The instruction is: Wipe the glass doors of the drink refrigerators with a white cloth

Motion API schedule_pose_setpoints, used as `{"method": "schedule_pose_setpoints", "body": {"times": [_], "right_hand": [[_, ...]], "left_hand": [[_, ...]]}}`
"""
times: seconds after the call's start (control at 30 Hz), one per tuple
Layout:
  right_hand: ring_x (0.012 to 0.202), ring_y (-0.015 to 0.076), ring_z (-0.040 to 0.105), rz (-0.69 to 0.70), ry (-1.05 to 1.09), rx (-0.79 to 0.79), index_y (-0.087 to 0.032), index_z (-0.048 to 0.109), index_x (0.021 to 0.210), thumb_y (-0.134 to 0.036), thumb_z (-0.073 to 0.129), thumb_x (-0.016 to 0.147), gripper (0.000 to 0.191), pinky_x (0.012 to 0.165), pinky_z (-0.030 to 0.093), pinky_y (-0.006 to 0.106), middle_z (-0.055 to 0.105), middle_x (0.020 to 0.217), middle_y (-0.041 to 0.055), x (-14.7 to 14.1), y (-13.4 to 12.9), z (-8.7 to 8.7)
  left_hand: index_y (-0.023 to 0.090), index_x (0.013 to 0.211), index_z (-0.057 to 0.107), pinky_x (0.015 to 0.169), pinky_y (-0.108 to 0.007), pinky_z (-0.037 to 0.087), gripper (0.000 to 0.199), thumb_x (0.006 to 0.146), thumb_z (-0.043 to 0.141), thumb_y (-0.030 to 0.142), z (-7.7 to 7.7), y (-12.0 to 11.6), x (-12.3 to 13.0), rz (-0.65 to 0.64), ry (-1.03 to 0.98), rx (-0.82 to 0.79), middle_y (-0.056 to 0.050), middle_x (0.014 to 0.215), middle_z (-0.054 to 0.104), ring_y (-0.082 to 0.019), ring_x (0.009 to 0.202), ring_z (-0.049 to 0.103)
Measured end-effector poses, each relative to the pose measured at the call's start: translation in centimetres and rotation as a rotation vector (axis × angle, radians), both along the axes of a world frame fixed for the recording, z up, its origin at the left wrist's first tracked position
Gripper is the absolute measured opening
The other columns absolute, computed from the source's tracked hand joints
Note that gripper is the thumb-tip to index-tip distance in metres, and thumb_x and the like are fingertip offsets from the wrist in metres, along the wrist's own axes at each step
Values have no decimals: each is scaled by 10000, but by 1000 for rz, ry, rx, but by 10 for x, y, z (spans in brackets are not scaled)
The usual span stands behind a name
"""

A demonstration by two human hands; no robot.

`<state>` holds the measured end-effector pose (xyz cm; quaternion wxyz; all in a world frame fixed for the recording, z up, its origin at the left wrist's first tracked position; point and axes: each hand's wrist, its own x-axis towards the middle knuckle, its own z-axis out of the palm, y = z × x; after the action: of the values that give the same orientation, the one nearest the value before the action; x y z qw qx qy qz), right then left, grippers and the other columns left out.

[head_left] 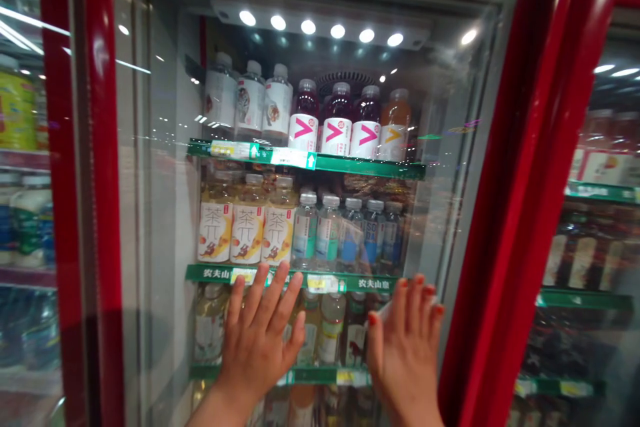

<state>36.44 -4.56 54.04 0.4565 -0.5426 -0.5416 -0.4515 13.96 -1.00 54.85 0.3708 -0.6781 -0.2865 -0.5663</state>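
Observation:
My left hand (263, 332) is raised palm-forward with spread fingers in front of the glass door (450, 113) of a drinks fridge. My right hand (407, 340) is lower right of the middle, its fingers stretched upward and red nail polish showing. A pale shape shows beside its thumb; I cannot make out what it is. Whether either palm touches the glass I cannot tell. Just above the left fingertips, tea bottles (246, 227) with white labels stand on a green-edged shelf (373, 283). Beside them are clear soda bottles (329, 230).
Purple drink bottles (337, 123) and white-labelled bottles (251, 100) fill the top shelf under round lights. More bottles (331, 327) stand lower, partly behind my hands. A red door frame (505, 213) runs down the right; other stocked fridges flank this one.

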Motion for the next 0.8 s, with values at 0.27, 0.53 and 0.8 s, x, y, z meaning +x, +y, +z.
{"method": "schedule_pose_setpoints", "body": {"times": [0.27, 0.53, 0.8], "right_hand": [[1749, 278, 30, 112, -218, -8, -151, 76, 1786, -320, 481, 1098, 816, 1422, 176, 515, 126, 1867, 79, -47, 8, 21], [1746, 322, -42, -27, 69, 24, -154, -40, 1781, -316, 383, 1130, 793, 1391, 192, 677, -78, 1867, 111, -2, 5, 31], [1749, 248, 42, 92, -242, -17, -152, 111, 1786, -324, 489, 1090, 810, 1439, 73, 480, 107, 1865, 57, -56, 2, -14]], "left_hand": [[300, 1722, 370, 1450, -489, 133, 776, 1008, 675, 285, 2, -4, -2, -41, -21, 2, 15, 1771, 386, -213, 1706, 277], [329, 1733, 343, 1445, -411, 118, 781, 1016, 637, 232, 5, 1, -38, 7, -57, -6, 57, 1806, 315, -177, 1714, 238], [330, 1737, 329, 1441, -430, 131, 779, 1021, 618, 228, 2, 4, -39, 15, -46, -19, 52, 1798, 323, -185, 1712, 245]]}}
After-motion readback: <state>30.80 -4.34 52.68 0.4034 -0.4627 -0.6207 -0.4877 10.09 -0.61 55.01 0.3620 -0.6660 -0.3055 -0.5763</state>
